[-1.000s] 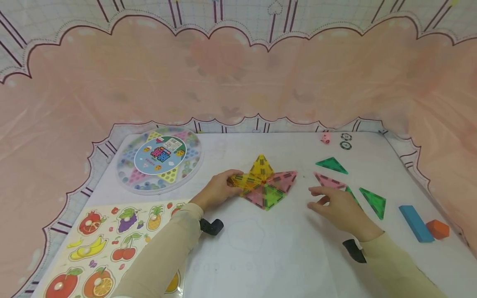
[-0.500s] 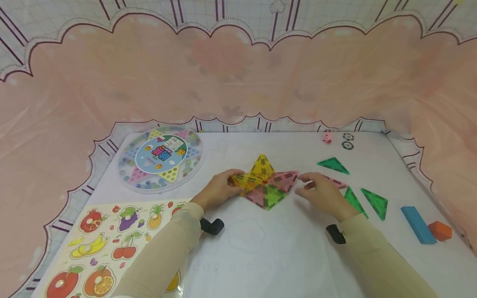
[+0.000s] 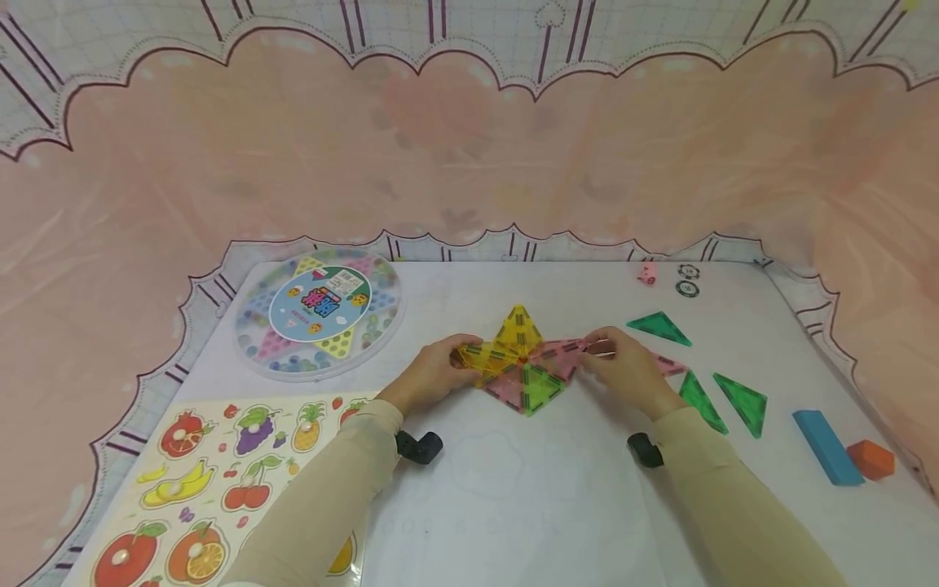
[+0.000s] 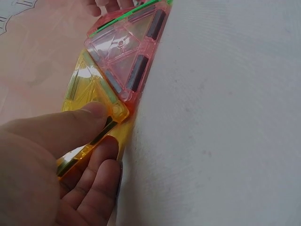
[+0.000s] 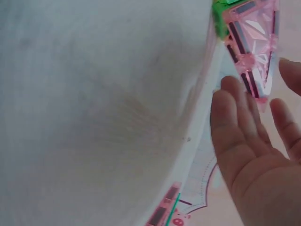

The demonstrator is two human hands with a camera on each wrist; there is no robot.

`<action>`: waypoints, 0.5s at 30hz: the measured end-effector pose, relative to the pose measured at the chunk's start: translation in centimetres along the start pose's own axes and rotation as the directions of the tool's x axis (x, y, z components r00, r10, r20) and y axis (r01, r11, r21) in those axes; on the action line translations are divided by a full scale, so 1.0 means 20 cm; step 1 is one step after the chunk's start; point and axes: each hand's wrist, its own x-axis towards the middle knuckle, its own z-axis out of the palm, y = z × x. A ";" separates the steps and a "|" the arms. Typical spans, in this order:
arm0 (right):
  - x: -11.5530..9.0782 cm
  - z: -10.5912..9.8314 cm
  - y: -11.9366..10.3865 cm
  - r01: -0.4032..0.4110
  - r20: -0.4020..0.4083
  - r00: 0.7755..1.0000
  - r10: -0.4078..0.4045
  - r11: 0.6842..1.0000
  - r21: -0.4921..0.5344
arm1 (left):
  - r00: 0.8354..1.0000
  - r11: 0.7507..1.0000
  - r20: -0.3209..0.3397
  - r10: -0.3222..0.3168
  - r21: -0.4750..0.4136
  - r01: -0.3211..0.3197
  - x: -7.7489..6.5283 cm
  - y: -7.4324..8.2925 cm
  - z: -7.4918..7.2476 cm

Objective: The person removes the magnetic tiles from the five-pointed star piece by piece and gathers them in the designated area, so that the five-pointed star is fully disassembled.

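Left hand (image 3: 438, 371) pinches yellow tile (image 4: 85, 85); case (image 3: 308, 376) holds marbles (image 3: 295, 362), probably

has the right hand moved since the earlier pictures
Yes. In the head view the right hand has moved left, away from the blue block, and its fingertips now reach the star's right-hand pink point.

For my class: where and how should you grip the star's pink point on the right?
Best, probably, at the outer tip of the pink point, coming from the right and pinching its two edges: it tapers to a free end there, while its wide end meets the star's green tile. The left hand pinches the yellow tile opposite.
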 end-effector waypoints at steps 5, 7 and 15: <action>0.02 0.00 0.01 -0.024 0.021 0.999 0.023 0.999 0.047 | 1.000 1.000 0.003 0.001 -0.008 -0.001 0.00 0.00 0.00; 0.03 0.00 0.01 -0.034 0.028 0.999 0.032 0.997 0.073 | 1.000 1.000 0.002 0.003 -0.007 -0.003 0.00 0.00 0.00; 0.07 0.01 0.02 -0.046 0.036 0.998 0.044 0.997 0.069 | 1.000 1.000 -0.003 0.015 0.000 -0.015 -0.01 0.00 0.00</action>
